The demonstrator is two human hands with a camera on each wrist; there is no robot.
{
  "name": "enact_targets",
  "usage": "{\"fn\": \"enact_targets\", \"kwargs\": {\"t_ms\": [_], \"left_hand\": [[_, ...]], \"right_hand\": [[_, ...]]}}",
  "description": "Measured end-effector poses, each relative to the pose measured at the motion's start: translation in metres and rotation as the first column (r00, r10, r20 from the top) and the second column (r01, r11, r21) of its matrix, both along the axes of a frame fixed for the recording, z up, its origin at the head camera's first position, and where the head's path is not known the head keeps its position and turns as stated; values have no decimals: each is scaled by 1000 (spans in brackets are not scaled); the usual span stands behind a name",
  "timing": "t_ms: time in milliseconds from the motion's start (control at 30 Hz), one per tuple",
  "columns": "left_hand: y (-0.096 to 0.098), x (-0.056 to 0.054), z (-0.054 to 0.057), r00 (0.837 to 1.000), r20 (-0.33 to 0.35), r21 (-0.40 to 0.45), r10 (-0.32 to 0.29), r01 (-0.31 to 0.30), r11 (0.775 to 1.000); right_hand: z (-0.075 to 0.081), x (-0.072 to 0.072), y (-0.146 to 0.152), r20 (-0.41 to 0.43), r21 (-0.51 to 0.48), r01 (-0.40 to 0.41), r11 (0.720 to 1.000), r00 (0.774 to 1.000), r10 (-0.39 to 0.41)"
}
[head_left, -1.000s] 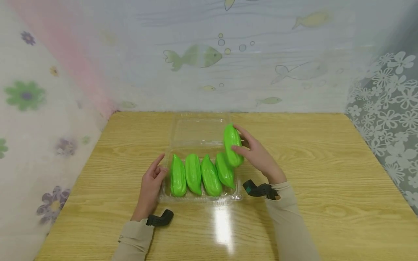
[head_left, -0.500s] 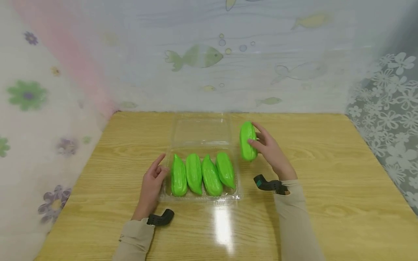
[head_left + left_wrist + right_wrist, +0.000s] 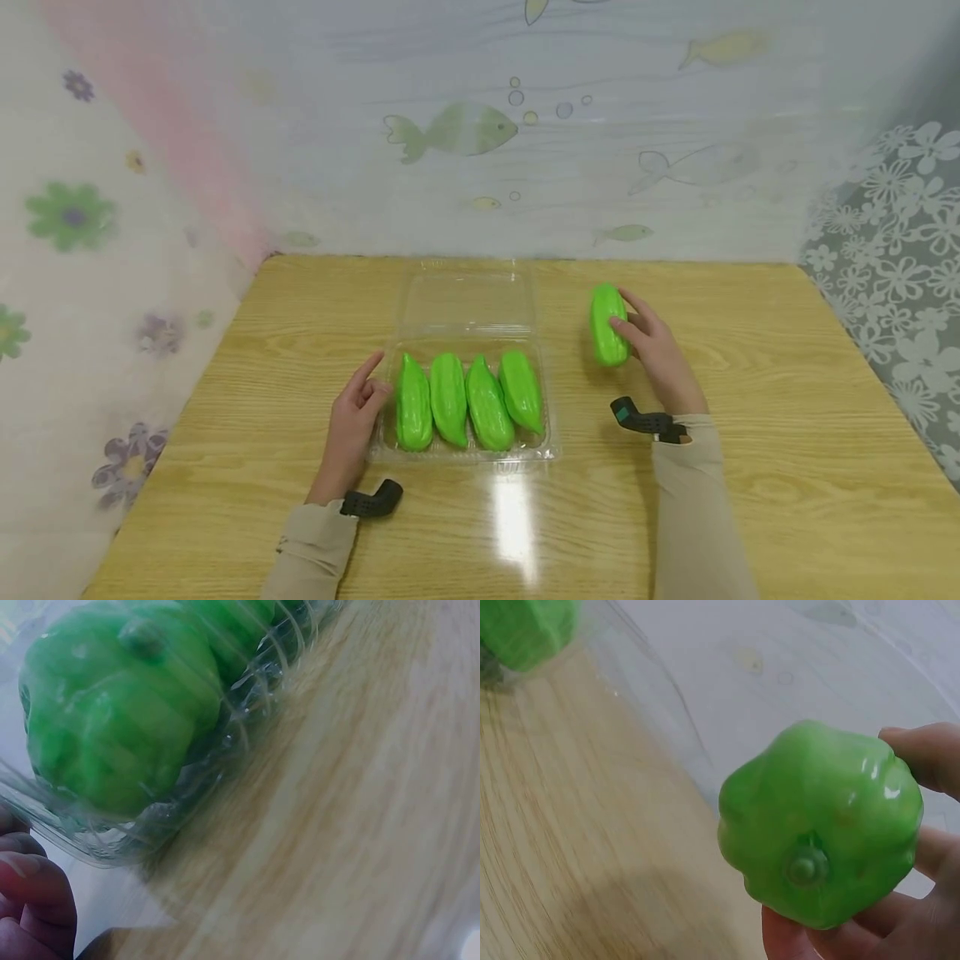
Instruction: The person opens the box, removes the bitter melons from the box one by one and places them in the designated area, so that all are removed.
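i'm resting the left hand [image 3: 351, 417] by the left edge of the clear box [image 3: 450, 457], can't tell if it's gripping. four gourds [image 3: 489, 408] are lying inside, so i'm reckoning one's out: a glossy green ribbed gourd [image 3: 608, 325] i'm clamping in the right hand [image 3: 662, 354], toward the desk's [image 3: 787, 400] far edge.
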State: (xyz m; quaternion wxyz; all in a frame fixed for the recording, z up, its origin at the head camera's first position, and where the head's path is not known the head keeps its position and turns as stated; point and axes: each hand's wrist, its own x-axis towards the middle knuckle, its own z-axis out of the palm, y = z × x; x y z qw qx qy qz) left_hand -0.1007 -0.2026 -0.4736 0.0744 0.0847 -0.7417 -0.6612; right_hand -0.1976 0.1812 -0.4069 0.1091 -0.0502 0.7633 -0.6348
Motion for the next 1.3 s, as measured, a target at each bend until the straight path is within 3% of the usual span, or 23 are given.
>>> {"fn": "enact_targets", "kwargs": {"t_ms": [300,700,1000,1300], "left_hand": [[-1,0,1,1000,-6,8,-14,14,1000],[-1,1,-1,1000,13,4,-3,3,1000],[-1,-2,-1,1000,2,-4,-3,3,1000],[-1,-2,-2,1000,-2,1,-4,4,1000]], "right_hand": [[-25,-10,28,30,32,120,992,992,-121],[-32,-8,51,47,103,287,953,955,-292],[-34,-8,64,-5,199,398,896,914,-405],[-38,-4,75,-41,323,488,811,863,-503]]}}
